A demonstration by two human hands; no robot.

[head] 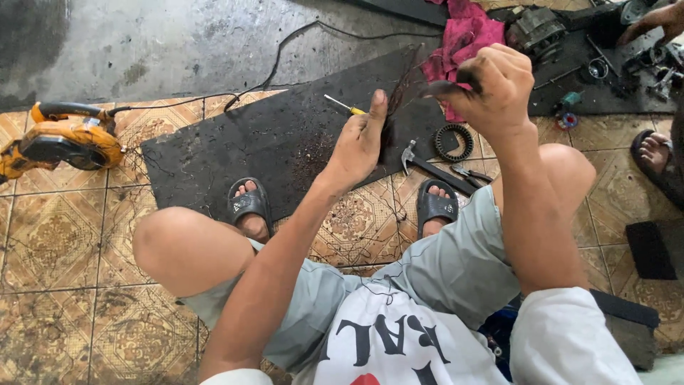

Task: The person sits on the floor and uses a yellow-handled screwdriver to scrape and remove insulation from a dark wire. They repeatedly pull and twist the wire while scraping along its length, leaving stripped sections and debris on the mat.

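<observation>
Both hands are up in front of me. My right hand makes a closed grip, fist curled tight around one end of a thin bundle of dark reddish wire strands. My left hand stands with fingers extended and pressed together, thumb alongside; the strands run down past its fingertips, but I cannot tell whether it pinches them or only steadies them.

From the right fist the bundle lies toward 8 o'clock, its long axis sloping from upper right to lower left, ending at the left fingertips. Each hand is at one end of it.

Underneath lies a matte black rubber mat on worn patterned floor tiles, littered with fine wire scraps. At 12 o'clock from the left hand a slim yellow-handled screwdriver rests on the mat. At 4 o'clock from it sit a steel claw hammer and a black toothed ring. A crumpled magenta cloth lies behind the right fist. Far at 9 o'clock, an orange plastic power blower. Another person's hand works at the top right corner.
</observation>
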